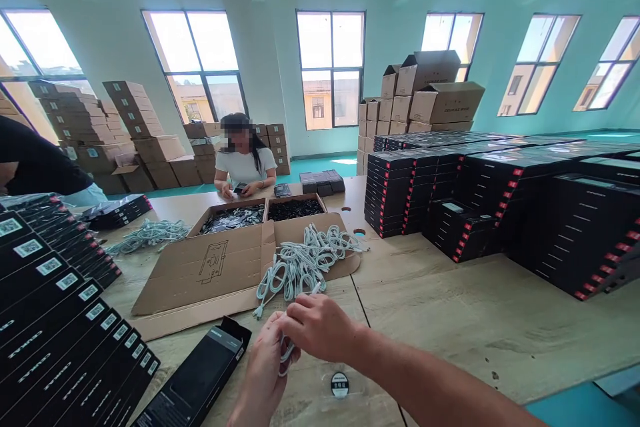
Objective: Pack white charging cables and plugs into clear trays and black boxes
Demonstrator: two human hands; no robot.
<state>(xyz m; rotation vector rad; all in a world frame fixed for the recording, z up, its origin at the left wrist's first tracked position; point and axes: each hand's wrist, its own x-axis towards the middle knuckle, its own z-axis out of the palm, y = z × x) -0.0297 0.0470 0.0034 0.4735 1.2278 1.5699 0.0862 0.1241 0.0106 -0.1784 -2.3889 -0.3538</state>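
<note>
Close together over the table, my left hand (267, 353) and my right hand (323, 323) are both closed on a coiled white cable (286, 355). One white plug end sticks up past my right fingers, and loops hang below my left fingers. Just beyond them lies a heap of white cables (300, 263) on a cardboard flap (220, 267). To the left of my left hand, a black box (200, 370) rests on the table with its end flap up. A round black-and-white sticker (339, 385) on clear film lies below my right hand.
Black boxes stand stacked at the left (55, 327) and right (565, 227). An open carton (227, 217) holds small flat packets, and another (295, 208) small black parts. Across the table (440, 307) sits a person (246, 160) handling something small. Another person bends at far left.
</note>
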